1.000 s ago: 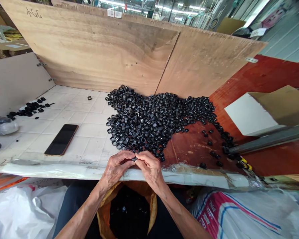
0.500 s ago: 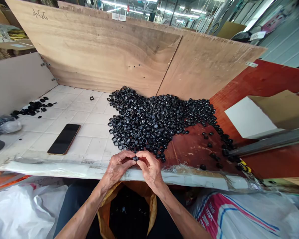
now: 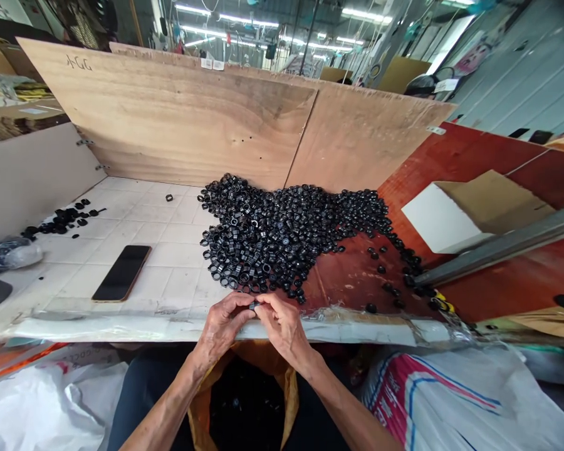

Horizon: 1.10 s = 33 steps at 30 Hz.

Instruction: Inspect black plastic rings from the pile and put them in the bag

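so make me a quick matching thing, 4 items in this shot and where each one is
1 phone
2 heap of black rings
3 small black piece
4 printed woven sack

A piled against the plywood board
B low at the right of the view
C lying on the white tiles
D pinched between the left hand and right hand

1-C, 2-A, 3-D, 4-B

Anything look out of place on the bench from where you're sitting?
One black ring sits alone on the white tiles, well apart from the main heap, so it looks like a stray. Several more lie scattered on the red board.
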{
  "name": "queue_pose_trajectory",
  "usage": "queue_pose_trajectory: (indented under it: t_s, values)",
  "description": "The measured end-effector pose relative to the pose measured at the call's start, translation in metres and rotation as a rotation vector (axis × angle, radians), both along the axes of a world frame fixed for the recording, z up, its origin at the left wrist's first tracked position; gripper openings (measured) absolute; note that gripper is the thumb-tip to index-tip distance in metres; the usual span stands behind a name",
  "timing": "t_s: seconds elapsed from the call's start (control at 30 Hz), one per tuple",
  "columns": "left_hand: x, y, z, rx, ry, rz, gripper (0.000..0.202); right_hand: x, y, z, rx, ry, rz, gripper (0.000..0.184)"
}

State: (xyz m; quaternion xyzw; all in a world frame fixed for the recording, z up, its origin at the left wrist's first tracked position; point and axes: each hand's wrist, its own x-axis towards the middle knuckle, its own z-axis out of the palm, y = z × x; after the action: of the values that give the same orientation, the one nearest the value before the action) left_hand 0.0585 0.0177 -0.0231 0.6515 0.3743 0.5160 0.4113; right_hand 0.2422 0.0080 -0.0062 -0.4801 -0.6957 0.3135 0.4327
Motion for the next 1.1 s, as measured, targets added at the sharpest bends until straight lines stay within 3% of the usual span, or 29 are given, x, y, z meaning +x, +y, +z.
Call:
queue_pose_trajectory:
  t_s: [0.17,0.37,0.5,0.57,0.73,0.8,0.87,0.97,1.1]
  values:
    - [0.005,-0.01,0.003,0.0,-0.003,-0.005,0.016,0.01,-0.011,0.009,-0.142,0.082,0.042,0.018]
    - [0.009,-0.019,0.003,0.146,0.02,0.057,0.018,0.003,-0.017,0.015,-0.288,0.244,0.018,0.014]
    - [0.012,-0.027,0.002,0.125,0.0,0.058,0.016,-0.001,-0.022,0.014,-0.415,0.359,-0.039,0.017]
    - [0.014,-0.031,0.003,0.052,-0.034,0.064,0.012,0.0,-0.023,0.015,-0.369,0.324,-0.044,0.015]
    - [0.015,-0.041,0.008,-0.306,-0.194,0.024,0.019,0.008,-0.024,0.022,-0.002,0.141,0.097,0.013]
    - [0.015,-0.044,0.008,-0.384,-0.243,0.01,0.021,0.009,-0.025,0.021,0.041,0.12,0.132,0.014]
    - [0.014,-0.047,0.006,-0.333,-0.237,0.03,0.02,0.008,-0.028,0.017,-0.01,0.103,0.098,0.012]
    - [0.011,-0.051,0.002,-0.1,-0.111,0.07,0.015,0.003,-0.035,0.009,-0.132,0.049,0.012,0.015]
    - [0.009,-0.057,-0.001,0.037,0.059,0.048,0.019,-0.001,-0.042,0.001,-0.123,-0.1,-0.054,0.037]
